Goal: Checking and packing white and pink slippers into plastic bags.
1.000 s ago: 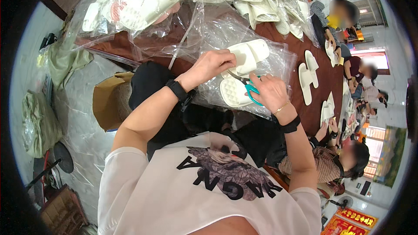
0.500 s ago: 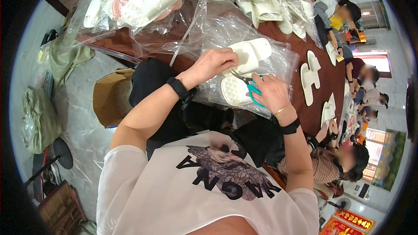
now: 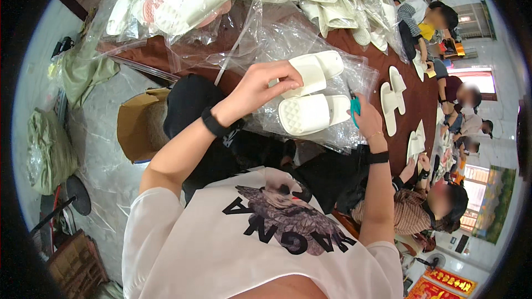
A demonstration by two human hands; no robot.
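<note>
A pair of cream slide slippers lies on a clear plastic bag (image 3: 346, 135) in front of me. My left hand (image 3: 265, 84) is closed on the toe end of the farther slipper (image 3: 308, 75), thumb and fingers gripping its edge. Nearer to me is the second slipper (image 3: 310, 114), its quilted insole showing at the left end and its strap across the middle. My right hand (image 3: 368, 116) is just right of that slipper, closed around scissors (image 3: 354, 108) with teal handles. The scissors' dark blades point away from me, over the bag.
Bagged slippers (image 3: 332, 0) are heaped at the far side of the brown table (image 3: 363, 50). Another cream pair (image 3: 392, 99) lies to the right, where co-workers handle slippers. An open cardboard box (image 3: 133, 127) stands on the floor at my left, beyond it a stuffed sack (image 3: 50, 152).
My right hand has moved right with the scissors, away from the slippers, and the blades have turned away from me. My left hand stays at the farther slipper, its wrist slightly lower.
</note>
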